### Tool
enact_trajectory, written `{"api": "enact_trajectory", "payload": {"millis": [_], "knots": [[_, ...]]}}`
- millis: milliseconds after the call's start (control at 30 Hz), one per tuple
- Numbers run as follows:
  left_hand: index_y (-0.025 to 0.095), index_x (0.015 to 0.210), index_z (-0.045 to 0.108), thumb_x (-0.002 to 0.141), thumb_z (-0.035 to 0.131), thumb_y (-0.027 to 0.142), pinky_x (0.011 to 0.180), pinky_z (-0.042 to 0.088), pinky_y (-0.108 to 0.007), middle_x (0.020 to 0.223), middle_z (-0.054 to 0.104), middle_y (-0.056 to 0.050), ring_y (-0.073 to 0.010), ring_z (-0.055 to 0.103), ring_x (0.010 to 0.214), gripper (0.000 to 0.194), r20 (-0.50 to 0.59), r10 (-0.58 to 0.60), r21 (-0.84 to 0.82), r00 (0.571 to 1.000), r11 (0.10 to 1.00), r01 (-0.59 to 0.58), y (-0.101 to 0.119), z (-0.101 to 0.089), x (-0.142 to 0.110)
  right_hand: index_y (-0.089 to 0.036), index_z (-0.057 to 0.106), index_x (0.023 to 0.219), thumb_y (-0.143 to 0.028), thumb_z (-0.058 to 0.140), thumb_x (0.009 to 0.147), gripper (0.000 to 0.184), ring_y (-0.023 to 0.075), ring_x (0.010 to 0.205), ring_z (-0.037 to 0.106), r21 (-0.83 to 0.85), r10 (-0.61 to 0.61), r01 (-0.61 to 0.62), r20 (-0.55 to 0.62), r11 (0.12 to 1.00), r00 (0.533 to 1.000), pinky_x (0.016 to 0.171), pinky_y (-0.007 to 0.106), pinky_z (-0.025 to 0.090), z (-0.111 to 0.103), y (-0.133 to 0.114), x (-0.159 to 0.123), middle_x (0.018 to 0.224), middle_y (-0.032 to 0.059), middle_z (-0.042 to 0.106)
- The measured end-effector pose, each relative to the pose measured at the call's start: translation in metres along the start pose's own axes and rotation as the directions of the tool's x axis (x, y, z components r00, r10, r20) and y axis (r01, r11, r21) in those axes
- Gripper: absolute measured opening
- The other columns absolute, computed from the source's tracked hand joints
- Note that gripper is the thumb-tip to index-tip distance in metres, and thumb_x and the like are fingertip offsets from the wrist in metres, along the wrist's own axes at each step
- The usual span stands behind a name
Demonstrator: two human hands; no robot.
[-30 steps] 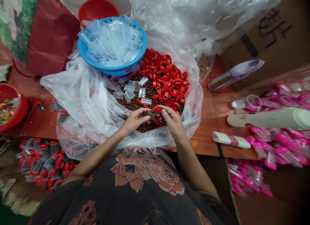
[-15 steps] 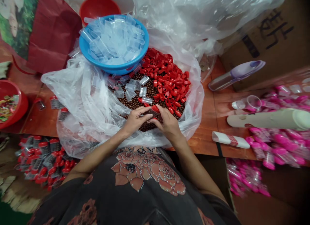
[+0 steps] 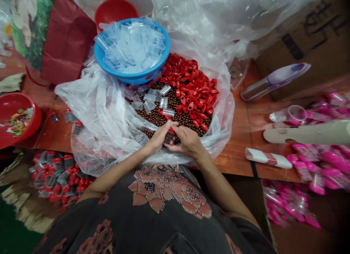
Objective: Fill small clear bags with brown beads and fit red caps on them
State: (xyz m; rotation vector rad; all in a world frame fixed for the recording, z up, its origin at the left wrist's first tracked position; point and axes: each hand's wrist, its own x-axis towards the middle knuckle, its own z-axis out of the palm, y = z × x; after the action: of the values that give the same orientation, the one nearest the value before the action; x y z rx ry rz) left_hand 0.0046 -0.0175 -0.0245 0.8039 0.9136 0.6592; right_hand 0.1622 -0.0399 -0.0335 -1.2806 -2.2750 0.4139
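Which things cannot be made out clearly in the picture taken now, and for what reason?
All in the head view:
Small container: mostly covered by the left hand and right hand.
Brown balls: those beneath the red caps are hidden by them.
Colourful pieces in the red bowl at left: too small to identify.
Pink-topped items: blurred.
Cardboard box: cut off by the right edge.

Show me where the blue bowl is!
In the head view, the blue bowl is left of the red caps, just in front of a red bowl.
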Motion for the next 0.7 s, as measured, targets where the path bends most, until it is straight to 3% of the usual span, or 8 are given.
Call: {"api": "enact_trajectory", "payload": {"millis": [133, 233, 333, 400, 467, 533, 600, 700], "knots": [[0.02, 0.132, 0.054, 0.093, 0.038, 0.05, 0.047, 0.038, -0.027, 0.065, 0.056, -0.003, -0.0125, 0.048, 0.05, 0.052, -0.061, 0.016, -0.014, 0.998, 1.0, -0.017, -0.002, 0.004, -0.001, -0.022, 0.055, 0.131, -0.046, 0.065, 0.08, 0.057, 0.0263, 0.095, 0.064, 0.094, 0.038, -0.044, 0.064, 0.995, 0.997, 0.084, 0.044, 0.054, -0.009, -0.005, 0.0, 0.103, 0.011, 0.067], [0.022, 0.138, 0.047, 0.093, 0.036, 0.047, 0.046, 0.036, -0.026, 0.062, 0.054, -0.001, -0.0119, 0.046, 0.048, 0.053, -0.064, 0.014, -0.054, 0.998, 0.998, -0.017, 0.002, 0.002, -0.003, -0.026, 0.051, 0.133, -0.047, 0.063, 0.084, 0.055, 0.0228, 0.094, 0.065, 0.348, 0.193, -0.194, 0.039, 0.917, 0.981, 0.082, 0.04, 0.055, -0.01, -0.006, -0.002, 0.107, 0.0079, 0.066], [0.024, 0.141, 0.041, 0.094, 0.035, 0.052, 0.046, 0.037, -0.026, 0.066, 0.057, -0.002, -0.0118, 0.045, 0.048, 0.055, -0.055, 0.001, -0.04, 0.998, 0.999, -0.003, 0.006, 0.0, -0.005, -0.026, 0.051, 0.127, -0.047, 0.054, 0.091, 0.042, 0.0181, 0.08, 0.067, 0.627, 0.468, -0.345, -0.034, 0.698, 0.883, 0.069, 0.034, 0.057, -0.004, -0.007, -0.003, 0.093, 0.0034, 0.068], [0.024, 0.141, 0.041, 0.094, 0.034, 0.058, 0.046, 0.038, -0.026, 0.067, 0.058, -0.003, -0.0121, 0.046, 0.048, 0.059, -0.043, -0.022, -0.017, 0.999, 1.0, 0.021, 0.007, 0.0, -0.004, -0.027, 0.052, 0.124, -0.045, 0.052, 0.092, 0.036, 0.0178, 0.079, 0.067, 0.705, 0.577, -0.367, -0.072, 0.607, 0.814, 0.068, 0.034, 0.057, 0.0, -0.01, -0.001, 0.091, 0.0026, 0.069], [0.023, 0.141, 0.042, 0.093, 0.03, 0.067, 0.048, 0.04, -0.028, 0.068, 0.06, -0.005, -0.0139, 0.05, 0.051, 0.067, -0.04, -0.03, 0.006, 0.999, 1.0, 0.03, 0.005, -0.001, -0.003, -0.028, 0.053, 0.125, -0.042, 0.054, 0.093, 0.035, 0.0201, 0.092, 0.068, 0.688, 0.577, -0.347, -0.127, 0.637, 0.807, 0.079, 0.038, 0.058, 0.002, -0.015, 0.0, 0.102, 0.0046, 0.07], [0.021, 0.141, 0.045, 0.091, 0.025, 0.073, 0.053, 0.044, -0.03, 0.074, 0.064, -0.008, -0.0177, 0.058, 0.059, 0.075, -0.051, -0.021, 0.025, 0.998, 0.999, 0.022, 0.003, -0.001, -0.001, -0.03, 0.053, 0.128, -0.04, 0.055, 0.093, 0.036, 0.0235, 0.104, 0.065, 0.563, 0.476, -0.321, -0.151, 0.762, 0.866, 0.091, 0.045, 0.054, 0.002, -0.02, 0.002, 0.114, 0.0064, 0.069], [0.019, 0.141, 0.046, 0.089, 0.02, 0.076, 0.059, 0.048, -0.033, 0.082, 0.067, -0.011, -0.0225, 0.063, 0.072, 0.082, -0.079, -0.017, 0.042, 0.997, 0.999, 0.02, 0.002, -0.002, 0.001, -0.03, 0.05, 0.133, -0.042, 0.06, 0.089, 0.047, 0.0279, 0.113, 0.059, 0.357, 0.327, -0.273, -0.1, 0.893, 0.94, 0.098, 0.05, 0.048, 0.001, -0.025, 0.003, 0.124, 0.0088, 0.065], [0.018, 0.141, 0.047, 0.091, 0.023, 0.072, 0.071, 0.051, -0.038, 0.099, 0.07, -0.014, -0.0272, 0.066, 0.09, 0.078, -0.124, -0.017, 0.092, 0.992, 0.995, 0.028, 0.004, -0.002, 0.003, -0.023, 0.037, 0.144, -0.046, 0.067, 0.083, 0.072, 0.0333, 0.119, 0.052, 0.104, 0.201, -0.196, -0.047, 0.975, 0.978, 0.1, 0.053, 0.044, 0.001, -0.029, 0.003, 0.134, 0.014, 0.058]]}}
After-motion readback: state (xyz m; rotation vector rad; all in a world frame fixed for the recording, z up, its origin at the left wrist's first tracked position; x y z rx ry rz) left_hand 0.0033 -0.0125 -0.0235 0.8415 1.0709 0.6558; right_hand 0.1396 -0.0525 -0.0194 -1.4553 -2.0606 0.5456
